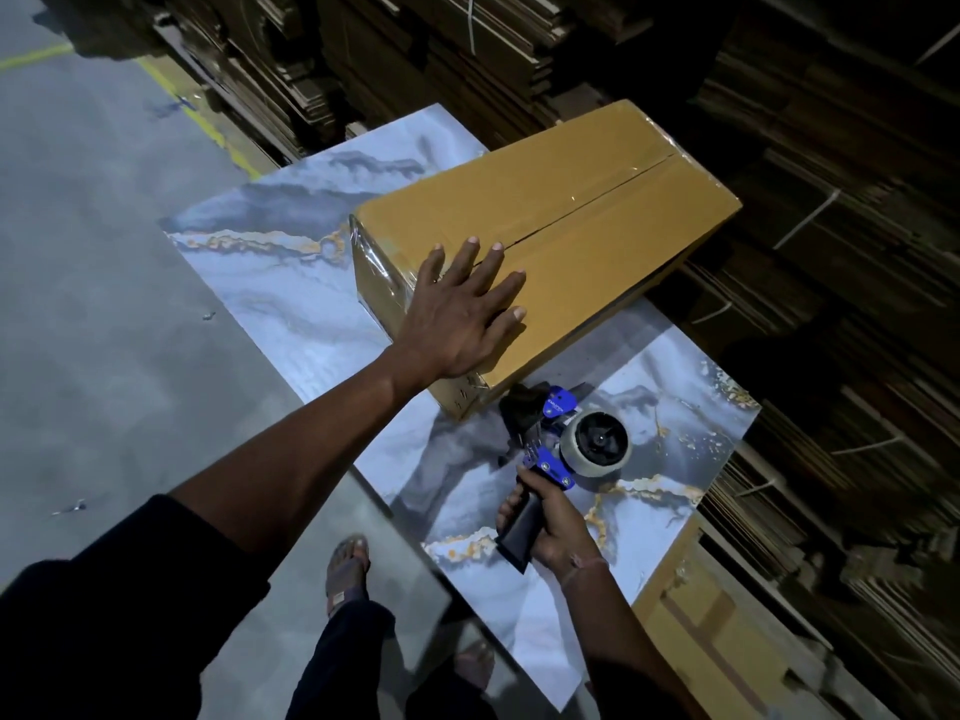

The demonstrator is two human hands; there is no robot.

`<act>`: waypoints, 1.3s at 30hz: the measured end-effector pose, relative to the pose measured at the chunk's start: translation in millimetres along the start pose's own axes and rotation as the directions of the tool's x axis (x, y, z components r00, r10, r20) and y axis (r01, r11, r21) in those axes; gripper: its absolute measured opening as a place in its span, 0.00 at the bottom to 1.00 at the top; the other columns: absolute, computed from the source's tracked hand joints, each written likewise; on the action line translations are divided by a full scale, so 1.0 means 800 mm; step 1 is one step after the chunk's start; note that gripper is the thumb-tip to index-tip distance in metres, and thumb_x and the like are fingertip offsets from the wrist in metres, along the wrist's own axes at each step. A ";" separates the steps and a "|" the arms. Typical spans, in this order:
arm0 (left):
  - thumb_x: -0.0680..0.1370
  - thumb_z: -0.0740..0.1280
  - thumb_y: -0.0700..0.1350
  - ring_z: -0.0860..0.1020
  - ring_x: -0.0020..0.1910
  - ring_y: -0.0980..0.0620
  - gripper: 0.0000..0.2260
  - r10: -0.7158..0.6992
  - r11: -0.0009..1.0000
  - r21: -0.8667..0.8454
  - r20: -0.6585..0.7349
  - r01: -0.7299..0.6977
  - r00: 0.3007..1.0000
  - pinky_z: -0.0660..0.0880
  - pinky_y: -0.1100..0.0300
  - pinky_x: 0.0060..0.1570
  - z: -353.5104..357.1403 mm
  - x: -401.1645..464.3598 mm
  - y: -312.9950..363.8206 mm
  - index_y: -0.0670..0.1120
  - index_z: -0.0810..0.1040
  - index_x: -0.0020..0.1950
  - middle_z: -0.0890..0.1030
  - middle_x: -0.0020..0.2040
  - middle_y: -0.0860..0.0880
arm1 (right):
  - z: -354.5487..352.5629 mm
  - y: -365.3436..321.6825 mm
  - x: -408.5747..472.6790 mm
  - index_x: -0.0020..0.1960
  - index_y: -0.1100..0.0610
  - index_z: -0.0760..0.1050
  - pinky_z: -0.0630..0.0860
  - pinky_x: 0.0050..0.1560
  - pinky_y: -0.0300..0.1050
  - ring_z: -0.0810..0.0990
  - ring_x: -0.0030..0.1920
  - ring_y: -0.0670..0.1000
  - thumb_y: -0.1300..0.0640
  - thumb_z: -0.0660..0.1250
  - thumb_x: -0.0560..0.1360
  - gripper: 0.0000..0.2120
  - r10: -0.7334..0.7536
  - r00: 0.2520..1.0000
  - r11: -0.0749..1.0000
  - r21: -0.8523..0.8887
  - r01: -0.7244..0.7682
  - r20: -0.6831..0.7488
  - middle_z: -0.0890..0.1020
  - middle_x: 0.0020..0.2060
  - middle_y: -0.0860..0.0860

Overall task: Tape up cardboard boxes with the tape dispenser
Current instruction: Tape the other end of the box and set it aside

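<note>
One cardboard box (550, 241) lying on a marble-patterned tabletop (270, 283), long side running away toward the upper right, far end hanging past the table edge over the dark stacks behind. Clear tape glinting along the centre seam of the top flaps and folded down over the near-left end. Left hand (462, 314) spread flat on the near end of the box top, fingers straight and splayed, palm pressing down, nothing grasped. Right hand (545, 522) wrapped round the black handle of a tape dispenser (566, 449), fingers curled tight about the grip. Dispenser held just off the box's near corner, above the tabletop, blue frame and white tape roll turned upward, black front end pointing at the box; contact between the front end and the carton not clear from this angle. Dark sleeves on both arms, pushed back from the left forearm. Below, one sandalled foot (348, 569) on the grey concrete floor (93, 356), dark trouser legs beside it. Yellow painted line (202, 116) crossing the floor at the upper left. Stacks of flattened cardboard (831, 304) bundled with white strapping filling the background and the right side. Another brown carton (711, 636) partly visible under the table's near-right corner.
</note>
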State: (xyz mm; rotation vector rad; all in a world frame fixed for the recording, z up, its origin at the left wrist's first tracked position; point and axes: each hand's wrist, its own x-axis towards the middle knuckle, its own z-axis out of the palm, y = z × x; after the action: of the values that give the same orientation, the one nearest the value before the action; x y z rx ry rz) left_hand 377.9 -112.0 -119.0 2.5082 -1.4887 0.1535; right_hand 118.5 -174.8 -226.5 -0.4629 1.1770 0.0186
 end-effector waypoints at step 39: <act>0.74 0.75 0.50 0.62 0.81 0.57 0.39 0.329 0.842 -0.443 -0.031 -0.308 0.944 0.77 0.62 0.60 -0.034 0.037 -0.243 0.58 0.63 0.82 0.54 0.85 0.59 | 0.197 -0.063 -0.051 0.82 0.60 0.59 0.57 0.81 0.56 0.53 0.83 0.53 0.56 0.57 0.87 0.25 -0.617 0.198 -0.686 -0.644 0.338 0.762 0.59 0.83 0.54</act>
State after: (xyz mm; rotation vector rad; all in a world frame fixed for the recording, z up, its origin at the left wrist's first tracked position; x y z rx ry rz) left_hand 563.0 -40.8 -113.0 1.9078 -1.7228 -0.1775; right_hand 254.2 -154.5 -125.5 -2.8491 0.4491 -0.4495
